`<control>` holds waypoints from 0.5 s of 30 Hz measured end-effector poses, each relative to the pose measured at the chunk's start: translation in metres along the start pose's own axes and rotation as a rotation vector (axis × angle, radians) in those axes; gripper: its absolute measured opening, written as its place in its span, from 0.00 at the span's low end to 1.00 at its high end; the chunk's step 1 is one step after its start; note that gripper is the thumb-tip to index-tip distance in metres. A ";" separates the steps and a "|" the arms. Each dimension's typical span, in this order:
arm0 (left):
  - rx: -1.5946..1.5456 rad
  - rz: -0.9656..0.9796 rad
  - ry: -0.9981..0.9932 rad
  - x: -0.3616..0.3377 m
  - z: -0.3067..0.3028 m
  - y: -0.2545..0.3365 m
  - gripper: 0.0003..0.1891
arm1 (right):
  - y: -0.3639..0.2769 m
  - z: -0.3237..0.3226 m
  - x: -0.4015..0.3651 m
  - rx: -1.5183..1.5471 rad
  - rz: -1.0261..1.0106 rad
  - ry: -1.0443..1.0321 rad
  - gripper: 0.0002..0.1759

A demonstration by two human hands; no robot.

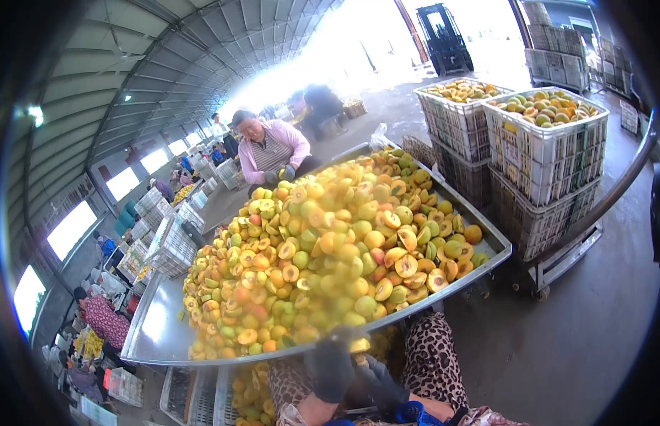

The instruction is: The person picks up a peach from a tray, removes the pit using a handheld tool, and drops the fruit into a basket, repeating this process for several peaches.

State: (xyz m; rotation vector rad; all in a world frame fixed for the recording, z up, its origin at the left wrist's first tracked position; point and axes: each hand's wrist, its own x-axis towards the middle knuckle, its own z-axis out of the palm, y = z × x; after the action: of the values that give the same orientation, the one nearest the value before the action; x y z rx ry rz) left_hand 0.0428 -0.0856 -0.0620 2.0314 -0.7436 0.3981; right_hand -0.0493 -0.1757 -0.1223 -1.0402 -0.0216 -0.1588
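Note:
A metal table (152, 328) carries a big heap of halved and whole yellow-orange fruit (323, 248). At its near edge are my two hands in dark gloves, close together above my lap. My left hand (331, 369) is blurred, its fingers up by a yellow piece of fruit (360, 346). My right hand (381, 380) sits just to the right, its fingers bent toward the same spot; what it grips, if anything, is too blurred to tell. More fruit (253, 397) lies below the table edge, left of my lap.
Across the table sits a co-worker (273, 149) in pink with gloved hands. Stacked crates of fruit (547, 142) stand on a cart at the right. A forklift (445, 39) is at the back. White crates (172, 248) and other people (106, 319) are on the left.

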 end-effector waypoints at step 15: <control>-0.316 0.077 -0.040 0.015 -0.074 0.089 0.08 | -0.038 0.024 -0.014 -0.199 -0.091 -0.351 0.16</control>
State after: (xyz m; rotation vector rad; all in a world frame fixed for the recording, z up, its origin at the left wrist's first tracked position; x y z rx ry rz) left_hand -0.0025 -0.0652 0.0436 1.7221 -0.8537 0.2651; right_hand -0.0671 -0.1721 -0.0786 -1.2564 -0.3779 -0.0602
